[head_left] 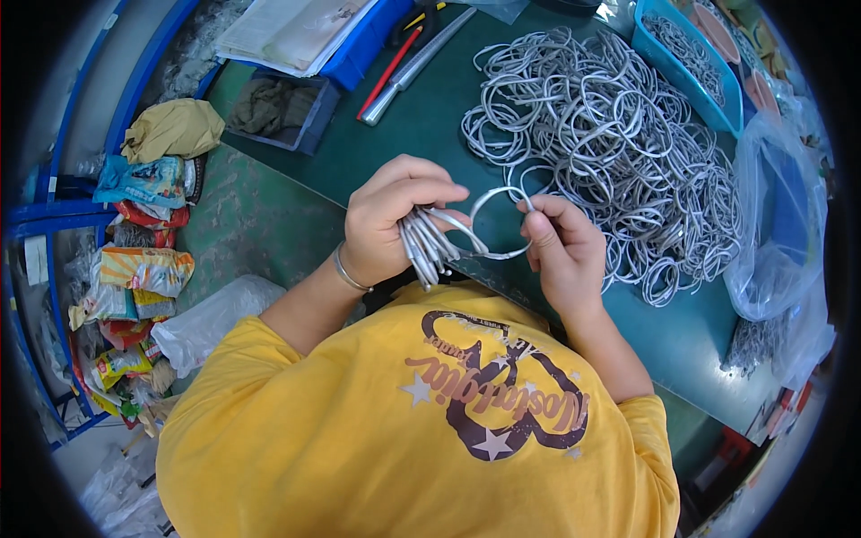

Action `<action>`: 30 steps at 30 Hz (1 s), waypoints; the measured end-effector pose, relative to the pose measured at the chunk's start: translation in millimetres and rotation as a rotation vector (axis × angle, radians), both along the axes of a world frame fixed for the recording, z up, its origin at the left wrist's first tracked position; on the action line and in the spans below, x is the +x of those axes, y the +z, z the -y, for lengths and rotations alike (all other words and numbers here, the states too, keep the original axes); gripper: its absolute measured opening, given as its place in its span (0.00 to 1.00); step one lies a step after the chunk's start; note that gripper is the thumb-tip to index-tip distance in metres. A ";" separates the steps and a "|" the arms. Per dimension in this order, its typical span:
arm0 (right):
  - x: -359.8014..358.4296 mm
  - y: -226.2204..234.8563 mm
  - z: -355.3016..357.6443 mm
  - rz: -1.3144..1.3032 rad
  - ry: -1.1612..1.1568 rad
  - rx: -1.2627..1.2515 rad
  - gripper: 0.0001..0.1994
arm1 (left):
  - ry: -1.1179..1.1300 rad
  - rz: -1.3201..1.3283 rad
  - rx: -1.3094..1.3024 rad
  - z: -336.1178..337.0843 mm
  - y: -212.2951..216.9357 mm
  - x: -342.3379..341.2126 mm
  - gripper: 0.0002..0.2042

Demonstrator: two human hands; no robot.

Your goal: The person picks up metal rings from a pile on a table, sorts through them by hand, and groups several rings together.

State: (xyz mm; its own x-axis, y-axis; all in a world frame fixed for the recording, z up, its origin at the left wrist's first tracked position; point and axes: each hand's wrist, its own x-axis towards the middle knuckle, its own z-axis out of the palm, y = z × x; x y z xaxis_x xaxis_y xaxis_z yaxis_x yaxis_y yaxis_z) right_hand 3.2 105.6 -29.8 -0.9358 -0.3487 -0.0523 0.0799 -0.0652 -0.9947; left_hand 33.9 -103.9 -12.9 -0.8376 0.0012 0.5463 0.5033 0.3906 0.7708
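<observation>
My left hand (pixel 395 220) is clenched around a bundle of grey looped cable ends (pixel 427 244), fingers pressed together. My right hand (pixel 560 247) pinches one thin grey cable loop (pixel 499 222) at its three o'clock edge. At two o'clock sprawls the heap of coiled grey cables (pixel 619 152) on the dark green table (pixel 377 143), with a blue plastic tray (pixel 686 67) beyond. At nine o'clock lie crumpled coloured snack packets (pixel 143 269); at twelve, a blue bin (pixel 363 45).

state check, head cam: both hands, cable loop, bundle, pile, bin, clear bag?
left hand: closed around cable bundle
right hand: pinching cable loop
cable loop: curled, held between both hands
cable bundle: ends gathered, gripped
cable pile: loose coils heaped on table
blue bin: open, holds cables
clear bag: open, slumped
</observation>
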 end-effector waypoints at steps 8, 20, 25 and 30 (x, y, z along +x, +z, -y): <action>-7.4 1.3 -3.5 0.500 0.316 -0.196 0.09 | -0.122 -0.054 -0.087 -6.5 8.2 0.8 0.10; -19.7 -7.6 11.6 -0.860 -0.067 0.954 0.12 | -0.069 -0.089 0.004 13.6 -13.9 5.4 0.10; -20.8 -11.0 4.6 -0.863 0.131 1.003 0.05 | -0.030 -0.082 -0.027 19.1 -14.8 7.5 0.08; -17.6 9.4 5.5 -0.960 0.087 0.655 0.04 | -0.010 -0.040 -0.011 16.4 -19.3 6.9 0.11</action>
